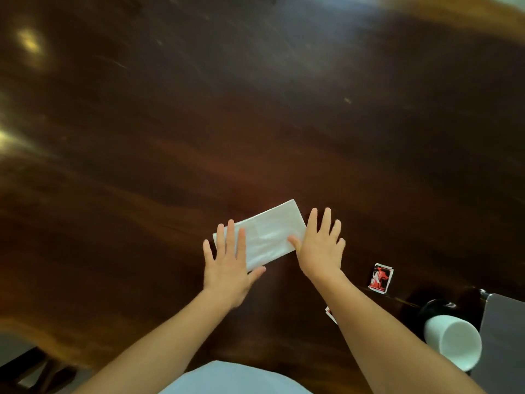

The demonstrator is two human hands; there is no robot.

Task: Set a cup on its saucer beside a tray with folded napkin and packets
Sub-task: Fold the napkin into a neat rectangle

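A white folded napkin (265, 234) lies slanted on the dark wooden table (255, 123). My left hand (228, 264) lies flat with spread fingers over the napkin's near left end. My right hand (321, 245) is spread at its right end, with the thumb on the napkin's edge. A red, black and white packet (381, 278) lies to the right on the table. A second packet (330, 313) peeks out from behind my right forearm. A white cup (454, 341) stands at the lower right, tilted toward me in this wide view, with a dark round thing (434, 307) just behind it.
A grey flat surface (502, 345) fills the lower right corner beside the cup. The table's near edge curves along the lower left, with the floor and a dark chair frame (42, 371) below it. My light-coloured clothing (235, 378) shows at the bottom centre.
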